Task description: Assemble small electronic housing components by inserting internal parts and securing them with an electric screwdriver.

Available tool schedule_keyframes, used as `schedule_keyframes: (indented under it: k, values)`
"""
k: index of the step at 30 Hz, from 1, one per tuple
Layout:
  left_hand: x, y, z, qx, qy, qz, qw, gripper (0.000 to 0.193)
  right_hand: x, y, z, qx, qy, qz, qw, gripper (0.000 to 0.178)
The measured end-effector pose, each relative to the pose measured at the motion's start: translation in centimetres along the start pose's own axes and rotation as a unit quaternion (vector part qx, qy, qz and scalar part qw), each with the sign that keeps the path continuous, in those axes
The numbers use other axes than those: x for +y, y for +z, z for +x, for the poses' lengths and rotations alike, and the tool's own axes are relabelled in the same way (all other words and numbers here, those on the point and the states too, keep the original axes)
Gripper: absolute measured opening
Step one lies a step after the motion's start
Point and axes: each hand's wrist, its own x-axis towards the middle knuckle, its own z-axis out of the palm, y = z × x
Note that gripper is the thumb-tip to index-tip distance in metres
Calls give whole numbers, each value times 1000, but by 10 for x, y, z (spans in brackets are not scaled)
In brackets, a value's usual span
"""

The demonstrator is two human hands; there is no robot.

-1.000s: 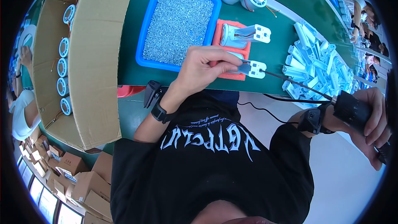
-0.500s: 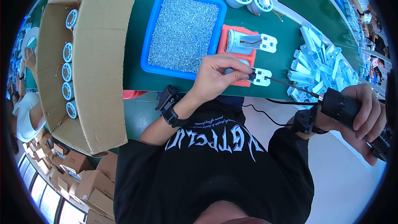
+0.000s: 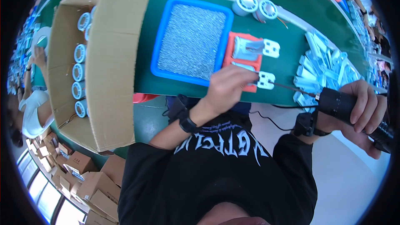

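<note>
My right hand (image 3: 366,108) is wrapped round a black electric screwdriver (image 3: 338,103). Its long thin bit (image 3: 293,88) points left and reaches a white slotted end plate (image 3: 266,80). Right behind that plate is my left hand (image 3: 229,86), its fingers closed in a pinch that hides what is between them. The plate sticks out from the near slot of a red fixture (image 3: 257,63); the part behind it is mostly covered by my hand. In the far slot lies a pale cylindrical motor housing (image 3: 246,49) with another white end plate (image 3: 271,48).
A blue tray (image 3: 156,54) full of small metal screws stands left of the fixture. Farther left, a cardboard box (image 3: 114,66) holds several white motors (image 3: 78,53). Two motors (image 3: 245,4) stand at the back. Pale blue-white brackets (image 3: 318,64) are piled on the right. Another person (image 3: 37,112) is far left.
The whole view has shifted slightly, with the table things sitting farther right and lower. My left hand has turned so its back covers more of the near part; the screwdriver stays at the plate.
</note>
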Motion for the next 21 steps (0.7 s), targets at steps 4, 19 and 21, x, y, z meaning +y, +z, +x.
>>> schedule_keyframes:
  k: [4,19,21]
  values:
    - [-4,4,0,10,106,59,993,13,13,8,3,-31,-15,-1,999,60]
    - [6,-2,-4,38,114,18,993,12,24,18,2,-103,-15,0,995,69]
    - [1,-14,-3,88,132,83,984,15,30,23,2,-147,-13,-15,989,67]
